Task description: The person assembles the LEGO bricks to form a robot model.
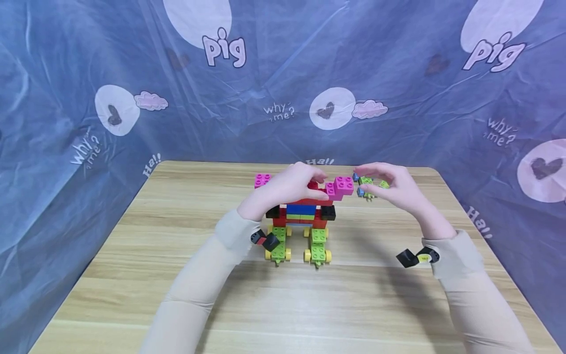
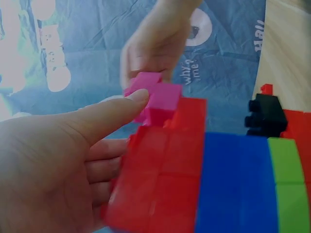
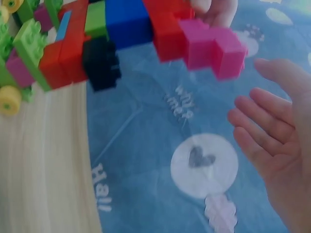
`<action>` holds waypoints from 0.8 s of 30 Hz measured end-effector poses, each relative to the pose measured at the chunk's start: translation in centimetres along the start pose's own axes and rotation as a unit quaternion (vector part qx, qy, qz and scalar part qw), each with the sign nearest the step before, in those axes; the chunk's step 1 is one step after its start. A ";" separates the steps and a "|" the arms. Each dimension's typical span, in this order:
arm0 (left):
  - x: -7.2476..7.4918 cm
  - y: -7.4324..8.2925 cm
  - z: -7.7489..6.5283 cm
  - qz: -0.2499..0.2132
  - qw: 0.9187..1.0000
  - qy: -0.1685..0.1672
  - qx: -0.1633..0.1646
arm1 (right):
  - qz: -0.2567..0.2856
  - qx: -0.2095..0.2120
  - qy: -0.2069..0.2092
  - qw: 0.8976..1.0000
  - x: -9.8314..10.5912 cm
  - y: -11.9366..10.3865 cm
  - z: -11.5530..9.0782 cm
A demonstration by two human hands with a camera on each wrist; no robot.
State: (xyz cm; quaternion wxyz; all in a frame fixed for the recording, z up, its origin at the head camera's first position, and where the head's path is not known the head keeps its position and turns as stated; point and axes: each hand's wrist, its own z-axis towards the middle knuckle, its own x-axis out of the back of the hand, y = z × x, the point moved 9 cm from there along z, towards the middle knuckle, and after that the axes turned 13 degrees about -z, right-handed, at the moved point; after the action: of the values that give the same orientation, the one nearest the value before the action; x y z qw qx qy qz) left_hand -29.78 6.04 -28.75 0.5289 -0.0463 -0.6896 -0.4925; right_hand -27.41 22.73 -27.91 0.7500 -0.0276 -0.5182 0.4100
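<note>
A building-block model (image 1: pixel 301 210) of red, blue, green and black bricks stands on two green bases (image 1: pixel 318 248) with yellow wheels. My left hand (image 1: pixel 295 186) is at its top; in the left wrist view the thumb lies against a pink brick (image 2: pixel 164 103) and the fingers curl behind the red bricks (image 2: pixel 160 179). Two joined pink bricks (image 3: pixel 229 53) stick out stepwise on the model's right. My right hand (image 1: pixel 393 183) is held to the right of them, apart, fingers loosely bent with nothing in its grasp. Another pink brick (image 1: pixel 263 180) sits at the model's left end, partly behind my left forearm.
A green wheeled base (image 1: pixel 366 182) with blue wheels lies at the back right, partly behind my right hand, with another green piece (image 1: pixel 383 184) beside it. The wooden table (image 1: pixel 177 236) backs onto a blue printed cloth (image 1: pixel 283 132), which also rises at both sides.
</note>
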 end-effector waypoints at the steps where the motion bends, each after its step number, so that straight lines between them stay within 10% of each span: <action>1: 0.3 0.0 -0.2 -0.003 1.000 0.003 -0.001 | 0.001 -0.006 0.005 1.000 0.2 0.4 -0.2; 11: 3.4 -1.2 -2.3 -0.035 0.999 0.033 -0.003 | 0.034 -0.068 0.063 0.995 1.7 5.6 -1.7; 24: 3.8 -3.2 -4.0 -0.040 0.999 0.020 -0.013 | -0.020 -0.177 0.135 0.975 3.9 13.5 -4.8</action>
State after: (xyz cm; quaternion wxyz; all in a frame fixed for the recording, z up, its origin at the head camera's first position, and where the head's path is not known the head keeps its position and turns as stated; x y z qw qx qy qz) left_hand -30.56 -0.23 -28.03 0.5221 -0.0154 -0.6736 -0.5230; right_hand -30.99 35.98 -33.47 0.8040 -0.2045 -0.4773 0.2897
